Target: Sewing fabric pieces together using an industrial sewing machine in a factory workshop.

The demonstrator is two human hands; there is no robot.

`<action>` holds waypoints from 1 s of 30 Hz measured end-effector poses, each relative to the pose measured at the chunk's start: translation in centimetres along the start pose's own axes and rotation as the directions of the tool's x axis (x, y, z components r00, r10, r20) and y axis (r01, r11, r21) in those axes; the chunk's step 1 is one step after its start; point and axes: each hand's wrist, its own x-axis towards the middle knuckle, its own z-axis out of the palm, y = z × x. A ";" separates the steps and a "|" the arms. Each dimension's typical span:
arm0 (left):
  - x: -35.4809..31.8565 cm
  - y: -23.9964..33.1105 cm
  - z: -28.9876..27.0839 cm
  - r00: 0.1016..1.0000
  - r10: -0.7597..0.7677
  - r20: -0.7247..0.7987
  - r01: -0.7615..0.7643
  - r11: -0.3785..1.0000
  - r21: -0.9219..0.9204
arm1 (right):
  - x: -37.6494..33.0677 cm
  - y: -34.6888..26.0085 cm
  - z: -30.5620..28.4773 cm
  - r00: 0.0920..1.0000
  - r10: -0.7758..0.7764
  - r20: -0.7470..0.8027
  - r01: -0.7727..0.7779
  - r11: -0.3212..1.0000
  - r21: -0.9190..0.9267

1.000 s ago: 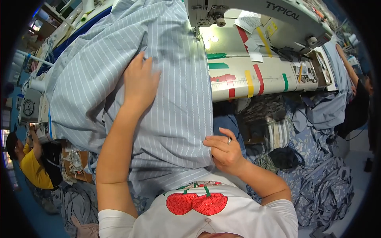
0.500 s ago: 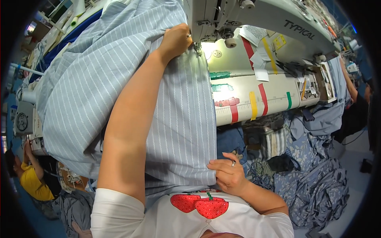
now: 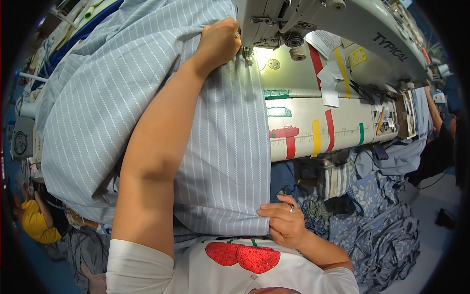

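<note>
Cloth (image 3: 223, 161), striped, spreads left of the sewing machine (image 3: 350, 29). Right hand (image 3: 288, 224) pinches its near right corner; left hand (image 3: 219, 43) (grip curled, cannot tell on what) sits beside the presser foot (image 3: 248, 58). Uneven pulling could skew the cloth; straying closer risks a prick.

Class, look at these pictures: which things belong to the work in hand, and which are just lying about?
In the work:
- striped cloth
- left hand, on the cloth beside the presser foot
- right hand, at the cloth's near corner
- sewing machine

Apparently lying about:
- floral cloth heap
- paper slips
- yellow stick
</note>
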 end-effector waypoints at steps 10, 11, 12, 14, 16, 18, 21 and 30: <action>1.1 -1.4 0.8 0.997 0.075 -0.035 -0.075 0.997 0.002 | 0.3 0.9 -0.2 0.999 -0.014 -0.029 0.013 0.999 -0.040; 1.5 -1.8 0.8 0.992 0.109 -0.066 -0.109 0.994 -0.003 | 0.6 0.9 -0.4 0.999 -0.018 -0.033 0.016 0.998 -0.053; 1.7 -2.3 0.8 0.991 0.112 -0.075 -0.112 0.994 -0.002 | 0.9 1.0 -0.5 0.999 -0.024 -0.035 0.022 0.998 -0.060; 2.1 -2.8 0.7 0.991 0.094 -0.097 -0.110 0.978 -0.177 | 1.8 1.1 -0.7 0.998 -0.035 -0.043 0.033 0.997 -0.066; 2.9 -2.4 0.4 0.989 0.087 -0.115 -0.115 0.957 -0.265 | 2.8 1.4 -1.1 0.998 -0.044 -0.047 0.040 0.996 -0.078; 3.7 -1.9 -0.5 1.000 0.000 -0.017 -0.005 0.950 -0.312 | 3.9 1.5 -1.7 0.998 -0.045 -0.046 0.040 0.994 -0.103; 5.2 -2.9 -0.6 0.999 -0.045 0.017 0.048 0.943 -0.328 | 5.9 1.9 -2.3 0.997 -0.064 -0.044 0.058 0.991 -0.121; 13.8 -10.4 2.1 0.995 0.096 0.032 -0.098 0.994 0.039 | 13.1 4.2 -4.1 0.988 -0.154 -0.030 0.145 0.970 -0.193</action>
